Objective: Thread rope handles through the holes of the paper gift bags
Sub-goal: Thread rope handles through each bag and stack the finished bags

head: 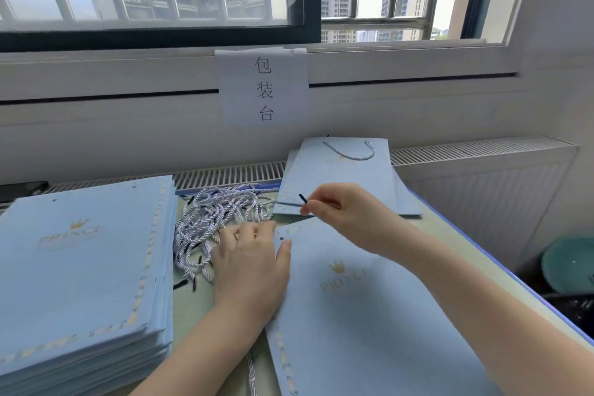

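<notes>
A stack of blue bags [80, 254] runs off the left edge. The flat gift bag [360, 309] is cut off below, its top corner under the spread left hand [249, 262]. The right hand [337, 210] pinches a dark rope tip [303, 199]; the rope itself is hidden.

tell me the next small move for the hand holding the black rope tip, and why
Probably bring the right hand down and left so the black rope tip it pinches meets the small hole near the top corner of the front bag. The tip sits above and apart from that hole, and the left hand rests at that corner beside it, seemingly steadying the bag.
</notes>
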